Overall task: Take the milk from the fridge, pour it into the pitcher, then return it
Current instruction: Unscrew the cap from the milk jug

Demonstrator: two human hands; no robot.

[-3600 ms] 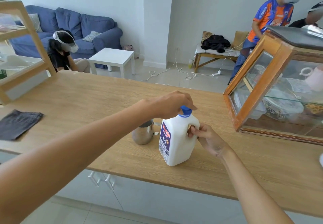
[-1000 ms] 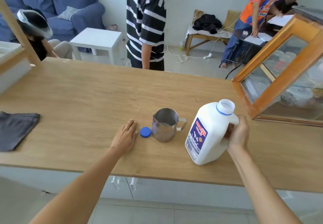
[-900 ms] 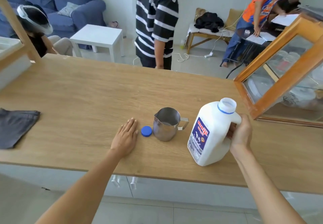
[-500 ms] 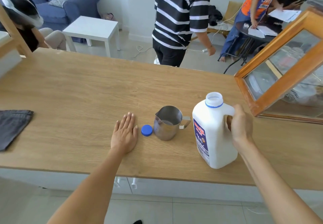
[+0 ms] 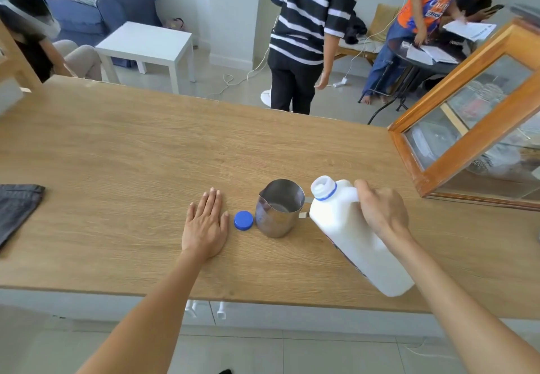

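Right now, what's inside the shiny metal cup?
The pitcher looks nearly empty: its shiny inner wall shows almost to the bottom, and no milk stream falls from the milk jug tilted beside it. The very bottom is shadowed, so a thin layer of milk cannot be ruled out.

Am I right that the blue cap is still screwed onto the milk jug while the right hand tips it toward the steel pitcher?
Not quite: the head view shows the blue cap lying on the counter beside the steel pitcher. The milk jug is open as the right hand tips it.

Shiny metal pitcher (image 5: 280, 207), wood-grain counter (image 5: 146, 169)
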